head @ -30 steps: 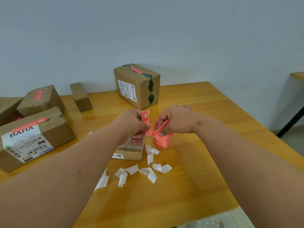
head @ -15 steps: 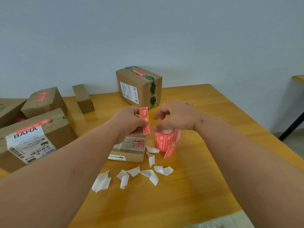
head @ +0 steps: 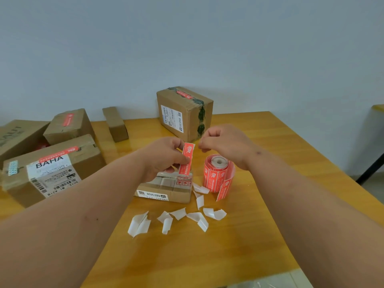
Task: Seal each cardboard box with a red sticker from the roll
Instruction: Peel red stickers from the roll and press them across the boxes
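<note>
On top of the big yellow wooden table [head: 270, 235] lie many brown boxes. At the far left, a big brown cardboard box with the word BAHA on a white label [head: 52, 171] has a long red sticker across its top. Behind it sits a part of another big brown box [head: 18, 136], cut off by the edge. At the back, by the grey wall, stands a tall brown cardboard box with dark green tape [head: 185, 113], and it has a red sticker on top too. Left of that one are a middle-sized brown box with a red sticker [head: 69, 125] and a thin brown box standing on its side [head: 115, 123].

Near the middle lies a small flat brown cardboard box [head: 166, 188], just below the hands. Its top shows clear tape and small red marks. Right beside it stands the red sticker roll [head: 216, 173], upright, with a loose red strip hanging down its right side.

The left hand [head: 164, 156] holds a single red sticker strip [head: 187, 159] upright, pinched between thumb and fingers, right above the small flat box. The right hand [head: 222, 142] is up beside the top of the strip, its fingers curled in. I cannot tell if the fingertips touch the strip.

Closer to the person, curly white backing paper scraps [head: 178, 217] lie spread on the table.
</note>
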Tool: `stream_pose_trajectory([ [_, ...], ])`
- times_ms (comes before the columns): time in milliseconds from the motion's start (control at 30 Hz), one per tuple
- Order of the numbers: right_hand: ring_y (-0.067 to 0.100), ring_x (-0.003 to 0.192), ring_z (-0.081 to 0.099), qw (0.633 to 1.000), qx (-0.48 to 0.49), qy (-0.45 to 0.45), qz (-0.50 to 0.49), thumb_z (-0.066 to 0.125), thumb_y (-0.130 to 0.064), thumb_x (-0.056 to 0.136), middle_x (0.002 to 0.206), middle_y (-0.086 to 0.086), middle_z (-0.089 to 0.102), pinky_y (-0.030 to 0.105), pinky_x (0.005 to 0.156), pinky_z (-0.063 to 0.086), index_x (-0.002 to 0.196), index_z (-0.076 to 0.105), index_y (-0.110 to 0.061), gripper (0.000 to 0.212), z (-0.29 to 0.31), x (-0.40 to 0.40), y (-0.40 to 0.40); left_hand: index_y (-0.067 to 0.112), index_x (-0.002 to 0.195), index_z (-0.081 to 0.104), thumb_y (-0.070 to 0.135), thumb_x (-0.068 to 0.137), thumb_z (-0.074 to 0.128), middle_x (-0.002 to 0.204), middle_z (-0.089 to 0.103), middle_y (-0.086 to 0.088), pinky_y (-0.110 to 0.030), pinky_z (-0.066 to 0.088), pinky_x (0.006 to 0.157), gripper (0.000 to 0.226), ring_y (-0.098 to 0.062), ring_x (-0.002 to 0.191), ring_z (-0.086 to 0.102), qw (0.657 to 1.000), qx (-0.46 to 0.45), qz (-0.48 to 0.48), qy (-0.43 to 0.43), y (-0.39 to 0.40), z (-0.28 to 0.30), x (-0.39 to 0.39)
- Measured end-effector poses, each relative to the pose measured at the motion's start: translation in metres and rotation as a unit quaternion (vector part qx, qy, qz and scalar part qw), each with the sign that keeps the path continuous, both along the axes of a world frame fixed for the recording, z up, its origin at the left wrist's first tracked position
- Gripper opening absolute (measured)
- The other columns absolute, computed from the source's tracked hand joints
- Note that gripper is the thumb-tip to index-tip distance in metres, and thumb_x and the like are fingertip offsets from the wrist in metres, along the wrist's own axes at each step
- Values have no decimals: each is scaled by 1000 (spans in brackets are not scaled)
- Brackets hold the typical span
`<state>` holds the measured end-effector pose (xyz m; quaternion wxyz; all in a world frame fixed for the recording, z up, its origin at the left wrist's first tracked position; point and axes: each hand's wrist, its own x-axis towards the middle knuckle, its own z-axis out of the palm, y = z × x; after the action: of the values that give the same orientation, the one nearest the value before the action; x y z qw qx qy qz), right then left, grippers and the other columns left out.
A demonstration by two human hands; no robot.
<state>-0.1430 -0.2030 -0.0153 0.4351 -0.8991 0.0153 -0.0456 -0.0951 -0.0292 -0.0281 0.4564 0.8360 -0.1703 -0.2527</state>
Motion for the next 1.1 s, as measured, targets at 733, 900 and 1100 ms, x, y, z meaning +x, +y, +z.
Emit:
stream_pose_trajectory([
  [733, -6, 69, 63, 998, 44, 41, 29, 65, -16, 84, 73, -4, 72, 15, 71, 35, 82, 76, -8, 13, 8, -9, 47, 16, 103, 58, 33, 90, 66, 86, 65, 0, -24, 44, 65, 22, -11, 75, 57, 996, -3, 45, -72, 55, 4, -18],
  [900, 3, 78, 64, 997, 64, 42, 23, 65, -13, 83, 75, 1, 73, 16, 74, 35, 83, 76, -5, 14, 3, -8, 53, 18, 82, 63, 16, 83, 74, 73, 60, 2, -14, 46, 57, 12, -5, 63, 50, 965, -72, 71, -243, 54, 3, -28],
  [1100, 0, 75, 65, 995, 91, 38, 30, 68, -18, 86, 73, -3, 73, 13, 76, 30, 82, 77, -12, 11, 4, -10, 60, 19, 84, 73, 16, 87, 69, 78, 73, 1, -14, 45, 57, 6, 0, 66, 62, 980, -106, 85, -145, 58, 5, -31],
])
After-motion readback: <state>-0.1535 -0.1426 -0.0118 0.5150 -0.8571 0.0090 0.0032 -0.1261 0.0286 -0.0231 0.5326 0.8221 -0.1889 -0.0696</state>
